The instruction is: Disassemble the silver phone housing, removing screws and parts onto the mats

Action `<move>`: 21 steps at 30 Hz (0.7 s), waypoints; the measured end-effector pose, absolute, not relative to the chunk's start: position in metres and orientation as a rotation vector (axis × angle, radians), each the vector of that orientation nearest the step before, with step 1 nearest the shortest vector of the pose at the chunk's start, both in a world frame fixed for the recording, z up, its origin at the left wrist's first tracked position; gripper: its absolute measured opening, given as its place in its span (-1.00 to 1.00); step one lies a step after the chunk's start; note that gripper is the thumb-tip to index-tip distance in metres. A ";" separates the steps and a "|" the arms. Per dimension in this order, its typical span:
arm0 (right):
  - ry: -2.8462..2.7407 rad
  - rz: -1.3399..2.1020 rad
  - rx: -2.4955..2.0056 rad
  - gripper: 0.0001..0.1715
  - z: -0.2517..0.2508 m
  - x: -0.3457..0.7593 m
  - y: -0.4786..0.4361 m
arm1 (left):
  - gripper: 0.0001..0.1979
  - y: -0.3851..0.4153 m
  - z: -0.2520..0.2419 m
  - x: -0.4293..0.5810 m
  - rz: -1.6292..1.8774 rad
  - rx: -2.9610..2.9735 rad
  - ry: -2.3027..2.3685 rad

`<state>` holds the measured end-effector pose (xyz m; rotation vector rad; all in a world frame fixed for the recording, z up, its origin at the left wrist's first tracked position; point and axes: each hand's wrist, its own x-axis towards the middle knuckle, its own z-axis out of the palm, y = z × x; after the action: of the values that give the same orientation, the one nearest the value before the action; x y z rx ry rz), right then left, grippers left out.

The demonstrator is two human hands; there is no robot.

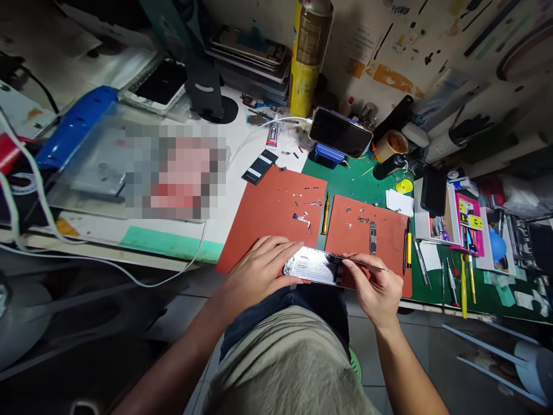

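Observation:
A stripped phone housing (317,266) with a bright metal inside lies tilted at the front edge of the red-brown mats. My left hand (265,262) is closed on its left end, fingers along the top edge and thumb below. In my right hand (378,285) is a thin metal tool, tweezers by its look (369,263), pinched between thumb and fingers. Its tip reaches the right end of the housing, where dark small parts sit. Behind the housing, a small flex cable (302,219) rests on the left mat. A narrow circuit board (372,237) lies on the right mat.
A gold screwdriver (325,213) lies between the mats. Several more tools stand right, near small parts boxes (470,225). A phone (341,132) leans on a blue stand behind. A yellow spray can (307,57) rises at the back. A white cable (199,251) hangs over the left edge.

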<state>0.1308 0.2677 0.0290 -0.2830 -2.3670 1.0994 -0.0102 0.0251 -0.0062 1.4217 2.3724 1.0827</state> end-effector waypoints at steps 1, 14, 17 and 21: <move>-2.377 1.092 -0.269 -0.76 0.029 0.130 0.268 | -0.36 0.025 -0.007 -0.010 1.089 1.425 2.372; -2.425 1.086 -0.264 -0.84 0.029 0.126 0.269 | -0.32 0.026 -0.008 -0.012 1.118 1.453 2.385; -2.407 1.166 -0.364 -0.93 0.028 0.123 0.272 | -0.32 0.026 -0.008 -0.012 1.114 1.455 2.378; -2.370 1.273 -0.450 -0.98 0.026 0.120 0.278 | -0.31 0.027 -0.009 -0.012 1.107 1.477 2.386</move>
<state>0.1201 0.2780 0.0263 -0.4496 -2.3700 1.2731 -0.0122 0.0268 -0.0086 1.4774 2.3857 1.1069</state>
